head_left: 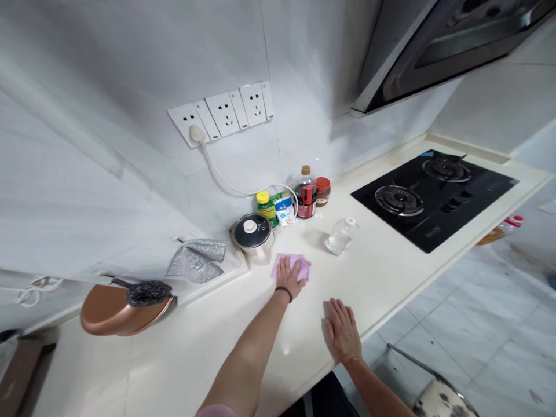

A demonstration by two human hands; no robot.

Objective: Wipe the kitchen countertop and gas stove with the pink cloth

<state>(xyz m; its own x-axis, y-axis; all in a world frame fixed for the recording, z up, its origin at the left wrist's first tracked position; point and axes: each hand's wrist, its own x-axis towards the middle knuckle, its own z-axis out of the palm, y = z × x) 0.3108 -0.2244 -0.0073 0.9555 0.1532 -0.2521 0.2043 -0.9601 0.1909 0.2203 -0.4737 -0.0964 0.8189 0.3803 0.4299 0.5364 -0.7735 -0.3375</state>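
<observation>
Your right hand (pixel 342 333) rests palm-down on table (pixel 195 344), fingers straight, nothing held. Your left hand (pixel 290 279) lies flat on lilac cloth (pixel 306 270): looks light, soft, limp, likely easiest pinched at loose right edge. Ahead-left, pot (pixel 254 238); farther right, clear bottle (pixel 340 238).

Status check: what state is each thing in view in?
Purple cloth, spread out, partly covered
Left hand, on the cloth
Right hand, open, empty
Pot, lid on
Clear bottle, capped
Dark sauce bottle, capped
Red-lidded jar, closed
Yellow-capped container, closed
White plug, in socket
Silver cloth, hanging
Cooktop burners, no flame visible
</observation>
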